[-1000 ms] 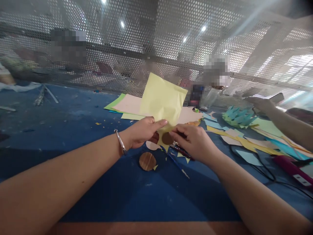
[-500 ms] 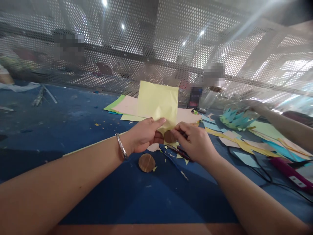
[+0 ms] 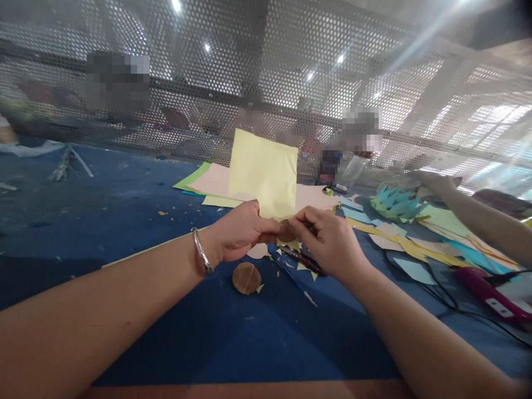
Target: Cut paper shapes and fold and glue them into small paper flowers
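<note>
Yellow paper (image 3: 264, 172), upright
Left hand (image 3: 245, 230) and right hand (image 3: 328, 238) are pinching it; beyond, a clear bottle (image 3: 353, 170) is standing, contents indistinct.

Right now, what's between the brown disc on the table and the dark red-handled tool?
Head view: a slim blue tool lies between them, plus small yellowish scraps.

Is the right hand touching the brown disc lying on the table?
Apart. The head view shows the right hand up and right of the brown disc, with bare blue tabletop between them.
</note>
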